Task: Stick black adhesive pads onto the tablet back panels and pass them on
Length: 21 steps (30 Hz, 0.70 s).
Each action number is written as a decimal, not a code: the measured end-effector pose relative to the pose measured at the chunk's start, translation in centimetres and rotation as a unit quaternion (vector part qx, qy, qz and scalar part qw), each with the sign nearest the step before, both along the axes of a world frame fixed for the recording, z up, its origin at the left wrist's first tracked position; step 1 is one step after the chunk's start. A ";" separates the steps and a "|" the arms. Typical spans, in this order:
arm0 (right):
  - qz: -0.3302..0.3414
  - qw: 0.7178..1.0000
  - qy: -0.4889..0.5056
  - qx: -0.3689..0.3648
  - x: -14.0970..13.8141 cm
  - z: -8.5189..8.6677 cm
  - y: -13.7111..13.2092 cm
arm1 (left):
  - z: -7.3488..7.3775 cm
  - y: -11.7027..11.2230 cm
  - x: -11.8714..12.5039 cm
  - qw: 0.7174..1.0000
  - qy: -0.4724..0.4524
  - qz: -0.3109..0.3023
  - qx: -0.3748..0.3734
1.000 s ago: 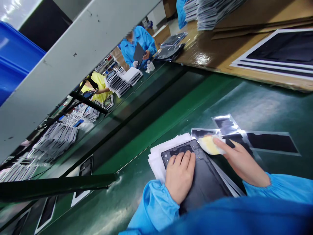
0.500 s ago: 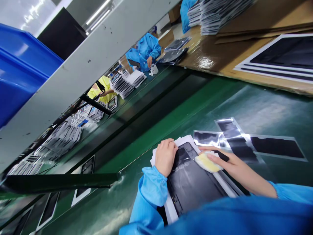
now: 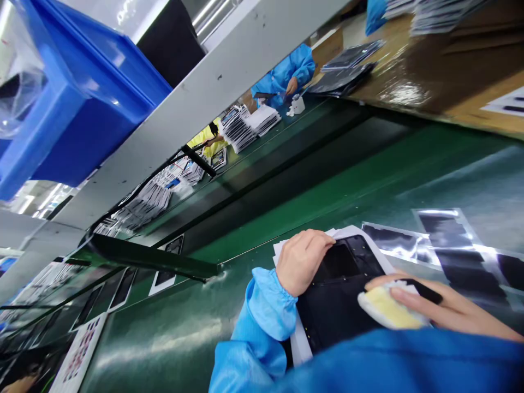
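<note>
The wearer's blue garment [image 3: 409, 360] fills the lower edge, nearest of all. Just beyond it the two hands work apart from each other. The right hand [image 3: 450, 308] is closed around a yellow-and-white pad [image 3: 388, 305], pinching it beneath the thumb, with a dark piece [image 3: 428, 290] beside it. The left hand [image 3: 303, 262] lies with bent fingers at the upper left edge of a black panel [image 3: 339, 305]; whether it grips that edge or only presses on it, I cannot tell from this angle. The panel lies between the hands, partly under the pad, on top of white sheets [image 3: 302, 344] that show past its edges. Beyond the right hand, clear-edged dark films [image 3: 466, 267] lie crossed on the green bench [image 3: 176, 338]. To the left of the left hand, well apart, a dark green bar [image 3: 151, 259] slants over the bench. Farther out, above the left hand, a blue bin [image 3: 82, 120] sits by a grey beam [image 3: 229, 71]. Past the hands, across the bench, are stacked sheets [image 3: 237, 131], a white bottle [image 3: 297, 103] and a co-worker in blue [image 3: 286, 73].
</note>
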State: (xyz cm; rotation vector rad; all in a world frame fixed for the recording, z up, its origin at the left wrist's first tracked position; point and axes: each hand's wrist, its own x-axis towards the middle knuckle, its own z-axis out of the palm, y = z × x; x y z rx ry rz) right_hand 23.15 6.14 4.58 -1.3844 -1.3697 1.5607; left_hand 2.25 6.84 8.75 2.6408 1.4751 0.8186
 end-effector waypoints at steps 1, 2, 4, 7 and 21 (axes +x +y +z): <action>0.011 1.000 0.006 -0.002 -0.2 0.3 -0.1 | 0.1 -0.2 -0.1 1.000 -0.012 0.005 0.001; 0.005 1.000 0.017 -0.003 -0.4 0.6 -0.2 | 0.0 -0.5 -0.4 0.999 -0.026 0.024 0.004; -0.060 0.997 0.052 -0.015 -0.5 1.1 -0.2 | -0.4 -1.0 -1.3 0.992 -0.074 0.102 0.011; -0.164 0.974 0.144 -0.065 0.0 1.6 0.2 | -1.7 -2.0 -3.2 0.947 -0.231 0.217 -0.050; -0.231 0.945 0.229 -0.027 1.9 2.8 2.3 | -3.4 5.1 -1.6 0.849 -0.468 0.151 -0.191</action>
